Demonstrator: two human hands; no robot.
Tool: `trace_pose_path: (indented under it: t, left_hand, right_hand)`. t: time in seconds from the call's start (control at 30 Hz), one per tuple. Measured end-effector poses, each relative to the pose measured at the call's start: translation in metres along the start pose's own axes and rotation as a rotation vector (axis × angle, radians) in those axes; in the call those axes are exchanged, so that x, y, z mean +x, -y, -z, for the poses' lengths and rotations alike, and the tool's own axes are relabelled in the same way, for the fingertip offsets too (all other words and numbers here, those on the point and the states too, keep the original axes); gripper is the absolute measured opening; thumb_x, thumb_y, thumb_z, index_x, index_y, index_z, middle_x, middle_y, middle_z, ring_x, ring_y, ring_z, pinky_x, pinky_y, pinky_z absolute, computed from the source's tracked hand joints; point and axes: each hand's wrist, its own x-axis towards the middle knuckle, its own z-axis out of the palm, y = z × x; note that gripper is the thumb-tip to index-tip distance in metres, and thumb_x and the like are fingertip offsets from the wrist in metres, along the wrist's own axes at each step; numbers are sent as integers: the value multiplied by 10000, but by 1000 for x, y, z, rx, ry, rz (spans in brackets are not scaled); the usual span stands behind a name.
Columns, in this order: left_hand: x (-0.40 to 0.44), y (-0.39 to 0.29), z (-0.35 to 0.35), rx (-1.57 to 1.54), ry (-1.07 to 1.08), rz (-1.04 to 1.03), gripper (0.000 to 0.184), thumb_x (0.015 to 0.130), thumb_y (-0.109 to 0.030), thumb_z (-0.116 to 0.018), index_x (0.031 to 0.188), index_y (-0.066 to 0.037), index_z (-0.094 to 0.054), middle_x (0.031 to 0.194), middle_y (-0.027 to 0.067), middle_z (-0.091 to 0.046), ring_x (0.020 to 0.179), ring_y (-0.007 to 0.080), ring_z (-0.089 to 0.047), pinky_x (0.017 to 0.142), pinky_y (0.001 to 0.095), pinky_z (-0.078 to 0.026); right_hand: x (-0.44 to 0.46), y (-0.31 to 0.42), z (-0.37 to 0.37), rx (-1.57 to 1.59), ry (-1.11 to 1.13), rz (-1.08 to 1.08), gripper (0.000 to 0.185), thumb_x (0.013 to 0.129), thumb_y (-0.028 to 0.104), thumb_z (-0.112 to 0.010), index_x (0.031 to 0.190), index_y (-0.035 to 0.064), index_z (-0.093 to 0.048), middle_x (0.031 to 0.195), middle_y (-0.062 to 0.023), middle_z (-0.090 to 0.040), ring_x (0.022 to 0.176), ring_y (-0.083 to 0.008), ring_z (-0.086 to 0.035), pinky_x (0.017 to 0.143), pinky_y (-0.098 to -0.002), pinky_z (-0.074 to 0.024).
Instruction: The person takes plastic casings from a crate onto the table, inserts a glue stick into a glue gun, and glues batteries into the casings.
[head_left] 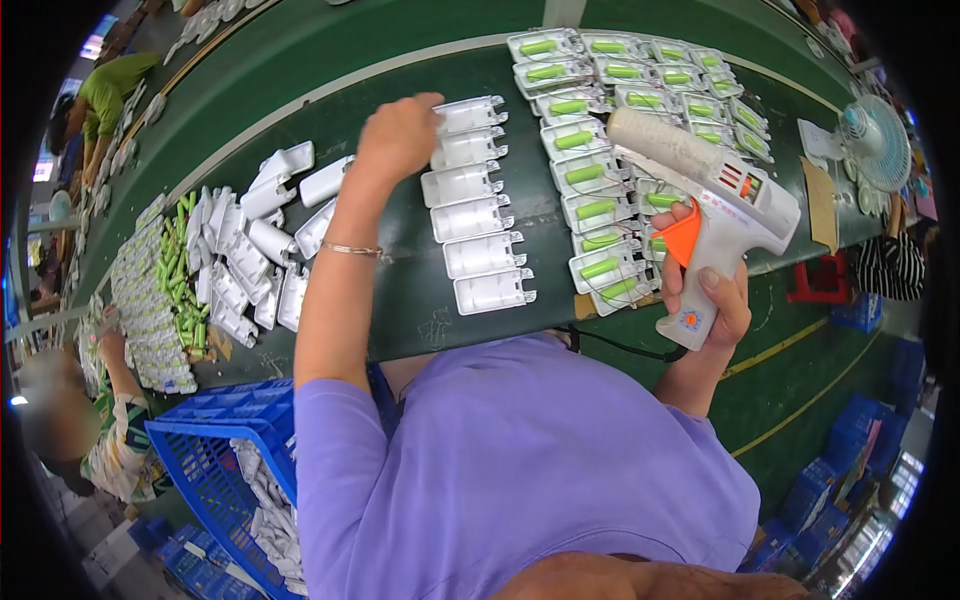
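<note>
My right hand is wrapped round the handle of a white hot glue gun, its fingers at the orange trigger. The gun's nozzle end points up and left, above several white shells with green battery cells. At the far end of a column of white plastic shells, my left hand is closed at the left end of the farthest shell. Its fingertips are partly hidden and slightly blurred. The shells in this column lie open side up, with no green cells in them.
Loose white shells and green cells lie on the left of the dark green table. A blue crate of white parts stands below. Another person works at left. A fan is at right.
</note>
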Motion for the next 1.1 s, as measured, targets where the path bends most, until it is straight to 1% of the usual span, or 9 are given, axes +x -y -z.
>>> trace_pose_path:
  t: [0.07,0.27,0.37,0.57,0.67,0.83,0.93,1.03,1.1]
  left_hand:
    - [-23,29,15,-114,-208,62,354,833,-116,-518,1173,-153,-605,1016,136,-670,962,361,-619,837,431,-497]
    - [-127,93,29,95,-63,127,588,686,-106,-735,1236,-120,-528,1231,147,-538,1080,380,-541,922,420,-448]
    - [-139,87,21,20,-150,363,590,671,-117,-760,1215,-97,-534,1227,171,-516,1077,382,-542,920,421,-452]
    - [-136,50,15,-326,-81,249,460,682,-200,-788,1079,-45,-612,1084,167,-579,891,337,-599,796,399,-486]
    - [-117,67,9,-106,-377,325,461,729,-313,-760,1070,-39,-614,1052,172,-614,868,333,-621,763,404,-490]
    - [-86,96,8,156,-178,474,487,725,-304,-759,1105,-51,-590,1027,196,-620,973,339,-596,847,413,-479]
    - [-96,85,0,144,-386,256,448,710,-212,-766,1094,-56,-595,994,174,-597,975,356,-574,820,408,-475]
    - [-114,71,-16,88,-403,79,332,694,-101,-749,1010,-64,-654,885,134,-587,889,336,-568,722,428,-450]
    - [-127,57,-16,1,-325,73,309,717,-142,-742,1009,-76,-669,914,124,-608,886,309,-573,788,420,-416]
  right_hand:
    - [-2,-2,4,10,14,-1,749,719,237,-605,1298,-158,-338,1188,-321,-502,562,-133,-504,441,-212,-430]
    - [2,-3,7,-19,-24,6,716,716,259,-599,1272,-143,-396,1135,-295,-555,553,-128,-507,480,-228,-427]
    - [6,-4,4,17,35,-27,740,730,221,-594,1312,-148,-327,1199,-312,-495,569,-127,-496,457,-216,-433]
    - [3,-6,-3,5,68,-42,730,730,223,-585,1305,-150,-335,1194,-311,-497,570,-124,-491,461,-212,-427]
    - [2,-6,-4,18,52,-36,729,731,221,-585,1305,-151,-333,1192,-311,-496,567,-124,-491,461,-209,-426]
    - [2,-7,-6,-1,57,-18,731,734,219,-584,1308,-152,-325,1195,-313,-493,563,-126,-490,461,-208,-428]
    - [1,-8,-6,9,68,-21,736,737,223,-587,1312,-153,-319,1203,-317,-488,565,-128,-490,462,-210,-430]
    - [-1,-6,-8,10,75,-32,739,740,223,-589,1315,-153,-316,1210,-323,-484,575,-131,-493,463,-213,-434]
    - [0,-5,-9,9,75,-39,740,741,221,-589,1316,-154,-314,1212,-326,-481,583,-132,-496,464,-215,-436]
